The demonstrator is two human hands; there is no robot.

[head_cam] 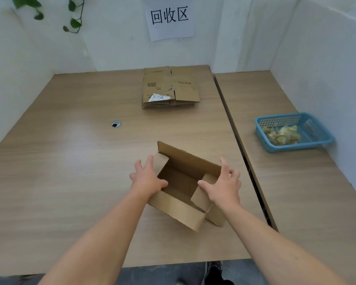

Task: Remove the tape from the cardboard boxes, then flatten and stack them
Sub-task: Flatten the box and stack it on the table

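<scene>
A person's left hand, fingers splayed, pressed the left end of an open cardboard box lying between both hands on the table. The right hand, equally spread, rested on its right flap.

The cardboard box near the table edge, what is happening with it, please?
A person is working on the open cardboard box on the wooden table. The left hand rests on its left end and the right hand on its right flap, fingers spread. It is not yet flattened. A stack of flattened boxes lies at the far side, and a blue basket holds crumpled scraps.
</scene>
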